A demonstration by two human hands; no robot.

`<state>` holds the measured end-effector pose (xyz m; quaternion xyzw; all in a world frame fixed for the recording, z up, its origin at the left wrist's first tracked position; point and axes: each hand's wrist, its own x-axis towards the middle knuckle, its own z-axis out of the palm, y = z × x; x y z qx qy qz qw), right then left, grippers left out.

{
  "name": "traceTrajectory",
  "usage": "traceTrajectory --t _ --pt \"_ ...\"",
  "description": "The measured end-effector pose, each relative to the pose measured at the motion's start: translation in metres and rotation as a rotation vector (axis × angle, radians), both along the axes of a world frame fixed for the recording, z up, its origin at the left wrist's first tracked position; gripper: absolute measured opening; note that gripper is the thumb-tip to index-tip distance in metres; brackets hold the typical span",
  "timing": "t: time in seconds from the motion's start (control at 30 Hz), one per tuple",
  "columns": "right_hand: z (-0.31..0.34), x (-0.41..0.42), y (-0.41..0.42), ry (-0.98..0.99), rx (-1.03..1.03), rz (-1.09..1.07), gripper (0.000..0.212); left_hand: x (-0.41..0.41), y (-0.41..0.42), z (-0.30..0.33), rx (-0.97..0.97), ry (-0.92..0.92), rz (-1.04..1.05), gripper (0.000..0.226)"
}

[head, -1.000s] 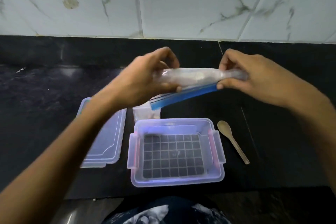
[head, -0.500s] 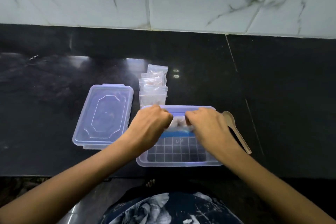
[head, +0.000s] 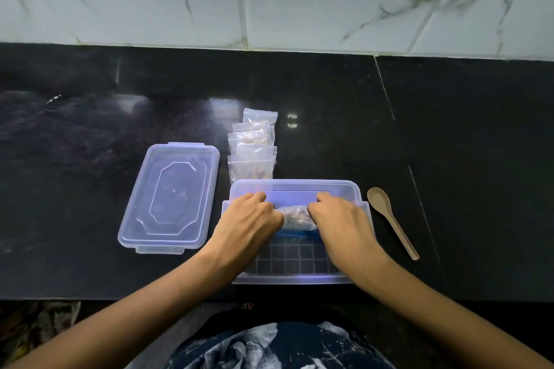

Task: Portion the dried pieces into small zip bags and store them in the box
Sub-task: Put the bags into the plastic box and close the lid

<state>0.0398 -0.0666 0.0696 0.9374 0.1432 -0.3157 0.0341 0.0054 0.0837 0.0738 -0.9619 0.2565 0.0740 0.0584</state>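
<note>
a: near the front edge of the black counter (head: 90,189), what sits there?

b: a clear plastic box (head: 295,189), open, with a grid pattern on its floor. both hands are inside it, at its back half.

a: what are the hands doing?

b: the left hand (head: 248,219) has its fingers curled over one end of a rolled zip bag (head: 296,216), and the right hand (head: 338,219) has its fingers curled over the other end. the bag lies across the box between them, with pale dried pieces showing through it and a blue zip strip along its near side. whether it already touches the box floor cannot be told.

a: and beside the box?

b: the box's lid (head: 171,198) lies flat on the counter just to the left, apart from the box. a stack of small filled bags (head: 253,147) lies overlapped just behind the box's back left corner, running toward the tiled wall (head: 329,0). a wooden spoon (head: 389,219) lies just right of the box, bowl toward the wall, handle angled toward the front edge.

a: anything of the person?

b: bare forearms and dark patterned cloth below the front edge.
</note>
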Motion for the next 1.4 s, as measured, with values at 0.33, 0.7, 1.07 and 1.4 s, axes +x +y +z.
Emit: traceTrajectory --t 0.33,0.7,1.07,1.4 --pt "0.022 0.003 -0.004 -0.127 0.199 -0.031 0.016 0.009 -0.001 0.006 -0.097 0.125 0.142 0.025" --pt "-0.005 0.089 0.048 0.022 0.401 -0.354 0.036 0.052 0.072 -0.022 -0.891 0.296 1.091 0.02" --pt "-0.006 0.1 0.047 0.214 0.649 -0.463 0.026 0.063 0.06 -0.032 -1.076 0.257 1.062 0.016" --pt "-0.033 0.098 0.06 0.195 0.581 -0.514 0.034 0.074 0.052 -0.057 -1.056 0.176 1.166 0.022"
